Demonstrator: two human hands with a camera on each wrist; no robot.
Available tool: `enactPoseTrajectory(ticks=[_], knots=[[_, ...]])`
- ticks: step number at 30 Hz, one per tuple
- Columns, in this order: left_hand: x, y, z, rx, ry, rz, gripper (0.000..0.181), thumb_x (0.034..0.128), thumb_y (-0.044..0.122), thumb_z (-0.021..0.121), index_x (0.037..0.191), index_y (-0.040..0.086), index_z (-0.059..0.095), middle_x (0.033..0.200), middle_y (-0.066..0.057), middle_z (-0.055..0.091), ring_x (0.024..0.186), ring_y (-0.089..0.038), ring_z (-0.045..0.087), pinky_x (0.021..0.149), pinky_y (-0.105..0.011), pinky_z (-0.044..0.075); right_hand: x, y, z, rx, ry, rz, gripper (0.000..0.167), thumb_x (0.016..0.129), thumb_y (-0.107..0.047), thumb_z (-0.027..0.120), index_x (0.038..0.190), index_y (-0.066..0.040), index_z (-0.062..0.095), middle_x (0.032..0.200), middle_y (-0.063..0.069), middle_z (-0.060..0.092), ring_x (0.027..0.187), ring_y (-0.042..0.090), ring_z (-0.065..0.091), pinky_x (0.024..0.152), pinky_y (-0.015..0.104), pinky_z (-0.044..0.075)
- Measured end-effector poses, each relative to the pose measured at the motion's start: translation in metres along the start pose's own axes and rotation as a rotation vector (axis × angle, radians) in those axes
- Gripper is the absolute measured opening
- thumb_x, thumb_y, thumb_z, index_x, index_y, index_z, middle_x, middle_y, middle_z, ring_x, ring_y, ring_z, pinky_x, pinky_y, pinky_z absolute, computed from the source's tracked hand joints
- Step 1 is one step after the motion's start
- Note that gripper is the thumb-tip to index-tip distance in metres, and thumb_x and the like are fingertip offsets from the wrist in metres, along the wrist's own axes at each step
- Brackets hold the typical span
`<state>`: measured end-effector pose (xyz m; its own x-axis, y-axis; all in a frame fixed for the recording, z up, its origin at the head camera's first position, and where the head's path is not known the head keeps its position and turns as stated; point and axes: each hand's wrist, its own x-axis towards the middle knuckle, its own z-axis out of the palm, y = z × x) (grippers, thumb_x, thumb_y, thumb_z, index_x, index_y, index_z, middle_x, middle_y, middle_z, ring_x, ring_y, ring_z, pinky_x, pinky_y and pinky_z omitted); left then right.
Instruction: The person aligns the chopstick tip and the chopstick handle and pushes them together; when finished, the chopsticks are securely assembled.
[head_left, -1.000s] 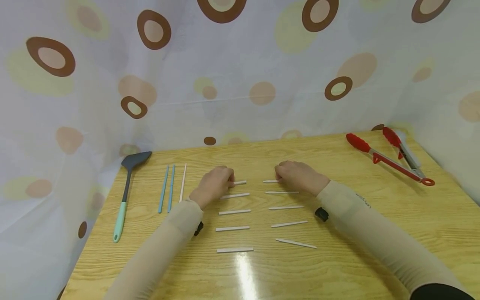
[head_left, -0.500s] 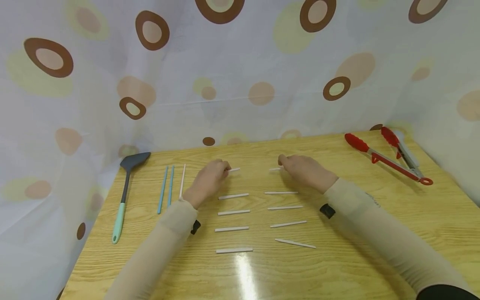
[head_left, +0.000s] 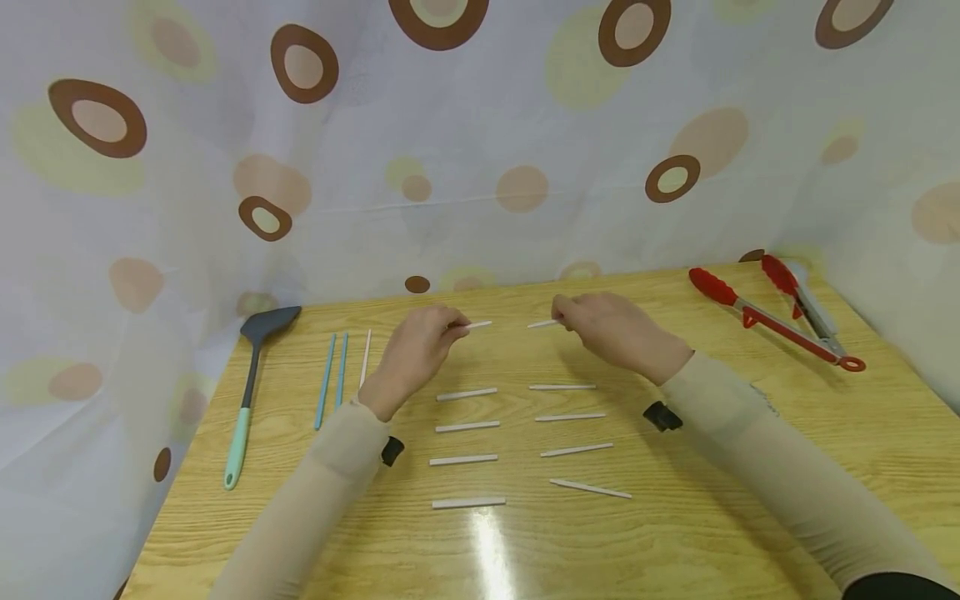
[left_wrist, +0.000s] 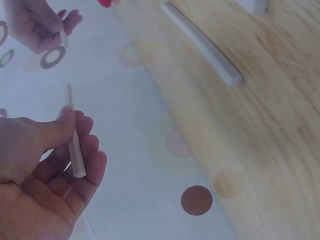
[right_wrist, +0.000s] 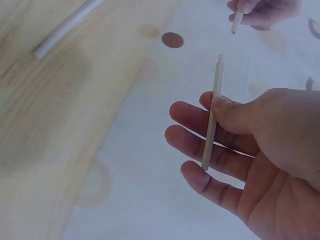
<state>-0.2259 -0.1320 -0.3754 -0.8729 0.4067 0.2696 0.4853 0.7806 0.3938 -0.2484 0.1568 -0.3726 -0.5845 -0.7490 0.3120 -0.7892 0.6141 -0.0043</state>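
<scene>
My left hand [head_left: 415,357] pinches a short white stick [left_wrist: 74,145] between thumb and fingers; its square end shows in the left wrist view. Across from it, my right hand [head_left: 618,333] pinches another short white stick [right_wrist: 212,120], which has a narrower stub at its upper end. Both sticks are held above the table, their free ends facing each other with a gap between. Below the hands lie two columns of similar sticks: several on the left, such as a thick stick [head_left: 467,427], and several on the right, such as a thin stick [head_left: 570,417].
On the wooden table [head_left: 525,558], a spatula [head_left: 251,375] with a mint handle lies at far left. Beside it are two blue sticks [head_left: 326,381] and a pale pink stick [head_left: 366,358]. Red tongs [head_left: 787,325] lie at back right. A patterned curtain [head_left: 480,125] hangs behind.
Both hands have lifted their white sticks off the far end of the two columns and raised them above the table. The other sticks stay where they were.
</scene>
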Motion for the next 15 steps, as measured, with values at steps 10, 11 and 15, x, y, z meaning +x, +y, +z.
enactPoseTrajectory(ticks=[10, 11, 15], knots=[[-0.001, 0.01, -0.009, -0.014, 0.104, 0.085, 0.016, 0.0962, 0.017, 0.065, 0.104, 0.009, 0.077, 0.097, -0.003, 0.072, 0.079, -0.015, 0.066, 0.068, -0.03, 0.054, 0.007, -0.015, -0.018, -0.001, 0.048, -0.034, 0.025, 0.086, 0.012, 0.07, 0.103, -0.004, 0.058, 0.082, 0.009, 0.066, 0.064, 0.021, 0.061, 0.056, 0.031, 0.051], [-0.001, 0.01, -0.009, -0.015, 0.109, 0.091, 0.016, 0.0961, 0.018, 0.065, 0.104, 0.009, 0.077, 0.097, -0.003, 0.072, 0.079, -0.014, 0.066, 0.068, -0.03, 0.054, 0.008, -0.016, -0.018, -0.002, 0.055, -0.037, 0.025, 0.086, 0.012, 0.069, 0.103, -0.003, 0.058, 0.082, 0.009, 0.066, 0.065, 0.021, 0.062, 0.056, 0.031, 0.051], [-0.001, 0.014, -0.01, -0.019, 0.114, 0.106, 0.015, 0.0954, 0.018, 0.066, 0.103, 0.01, 0.077, 0.097, -0.002, 0.072, 0.08, -0.015, 0.066, 0.068, -0.03, 0.054, 0.01, -0.017, -0.019, 0.003, 0.078, -0.04, 0.026, 0.086, 0.014, 0.068, 0.103, -0.003, 0.057, 0.083, 0.01, 0.066, 0.068, 0.021, 0.063, 0.055, 0.031, 0.052]])
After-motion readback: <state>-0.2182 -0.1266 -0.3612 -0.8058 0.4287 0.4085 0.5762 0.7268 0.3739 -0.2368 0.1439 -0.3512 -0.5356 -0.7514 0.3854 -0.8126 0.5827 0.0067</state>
